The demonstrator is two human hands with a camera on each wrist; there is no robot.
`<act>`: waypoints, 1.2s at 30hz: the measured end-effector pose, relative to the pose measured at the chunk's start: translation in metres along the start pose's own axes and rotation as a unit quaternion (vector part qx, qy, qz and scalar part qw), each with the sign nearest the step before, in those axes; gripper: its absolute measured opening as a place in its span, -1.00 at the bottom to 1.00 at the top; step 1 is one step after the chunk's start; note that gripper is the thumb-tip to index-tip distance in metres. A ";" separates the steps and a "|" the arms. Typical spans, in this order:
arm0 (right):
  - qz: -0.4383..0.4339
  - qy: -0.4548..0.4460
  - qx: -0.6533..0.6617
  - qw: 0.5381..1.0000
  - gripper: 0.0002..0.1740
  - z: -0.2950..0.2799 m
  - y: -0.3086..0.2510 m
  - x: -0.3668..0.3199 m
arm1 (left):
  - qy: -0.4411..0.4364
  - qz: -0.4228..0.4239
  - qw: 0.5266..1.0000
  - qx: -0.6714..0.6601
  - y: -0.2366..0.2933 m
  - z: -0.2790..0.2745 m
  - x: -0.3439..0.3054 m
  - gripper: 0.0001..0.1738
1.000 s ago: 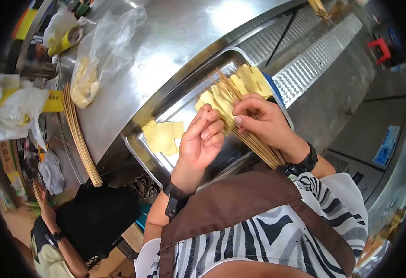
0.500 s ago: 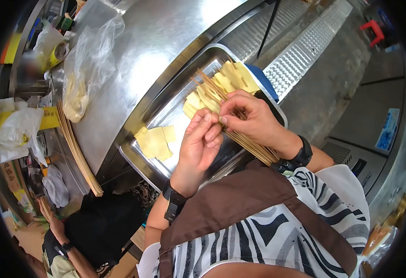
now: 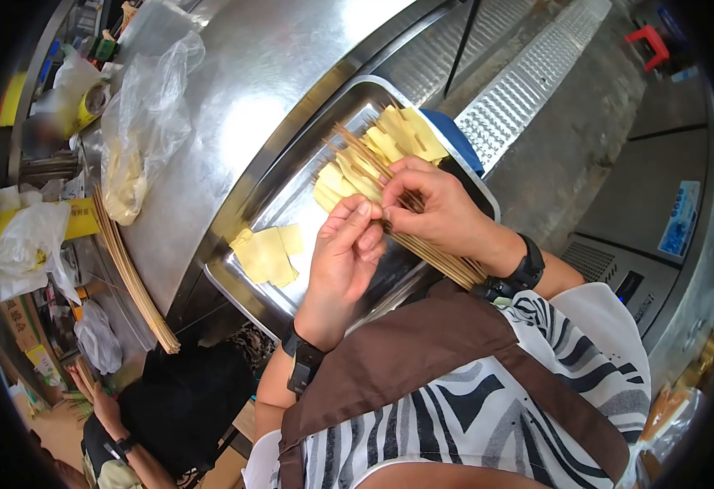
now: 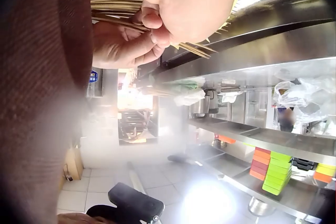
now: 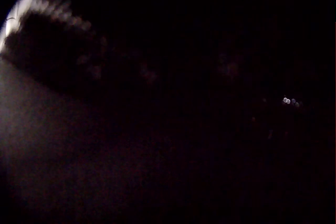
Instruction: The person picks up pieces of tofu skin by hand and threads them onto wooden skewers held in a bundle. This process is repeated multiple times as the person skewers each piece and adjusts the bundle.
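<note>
In the head view, a bundle of bamboo skewers slants over the metal tray, its far ends among folded yellow tofu sheets. My right hand grips around the skewers, thumb and forefinger bent to a pinch. My left hand, fingers curled, meets it tip to tip. A small yellow piece shows at the joined fingertips in the left wrist view; the hands hide most of it, and I cannot tell its kind. Flat tofu sheets lie in the tray's left part. The right wrist view is almost black.
A steel counter runs beyond the tray, bearing a clear plastic bag and another skewer bundle. Lower left, another person's hand holds sticks. A red stool stands far right.
My left hand has moved up to the right hand, and their fingertips now meet. The right hand stays around the skewers. The head view has shifted slightly.
</note>
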State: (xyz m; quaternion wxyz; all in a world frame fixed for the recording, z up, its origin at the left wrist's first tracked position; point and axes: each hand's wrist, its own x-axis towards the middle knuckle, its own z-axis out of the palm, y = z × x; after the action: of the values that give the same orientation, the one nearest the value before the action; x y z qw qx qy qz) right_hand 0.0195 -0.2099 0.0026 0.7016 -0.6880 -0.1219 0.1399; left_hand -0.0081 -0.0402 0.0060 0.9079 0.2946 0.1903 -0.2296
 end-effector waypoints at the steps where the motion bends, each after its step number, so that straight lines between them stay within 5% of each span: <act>1: -0.013 0.004 -0.017 1.000 -0.94 0.000 0.000 0.000 | 0.014 -0.003 1.000 0.014 0.000 0.000 0.000 -0.95; 23: -0.046 0.017 -0.093 0.994 -0.88 0.001 0.008 0.001 | 0.025 -0.007 0.999 0.044 -0.008 0.006 -0.001 -0.94; 26: -0.010 0.002 0.004 1.000 -0.89 -0.001 0.013 0.003 | 0.035 -0.008 0.999 0.006 -0.004 0.003 -0.003 -0.92; 28: -0.039 -0.007 0.037 0.999 -0.89 -0.004 0.025 0.004 | -0.093 -0.061 0.973 -0.202 0.000 -0.008 -0.002 -0.92; 31: 0.042 -0.003 0.112 0.993 -0.91 -0.004 0.010 0.004 | -0.145 -0.078 0.942 -0.292 0.003 -0.011 -0.004 -0.92; 36: 0.073 -0.008 0.148 0.986 -0.93 -0.003 0.002 0.005 | -0.160 -0.065 0.939 -0.299 0.005 -0.013 -0.005 -0.90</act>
State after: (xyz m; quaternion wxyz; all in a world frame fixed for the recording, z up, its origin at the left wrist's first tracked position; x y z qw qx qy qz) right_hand 0.0254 -0.2107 0.0000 0.7829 -0.5822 -0.0544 0.2127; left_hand -0.0125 -0.0274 0.0007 0.9557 -0.0439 0.1211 -0.2646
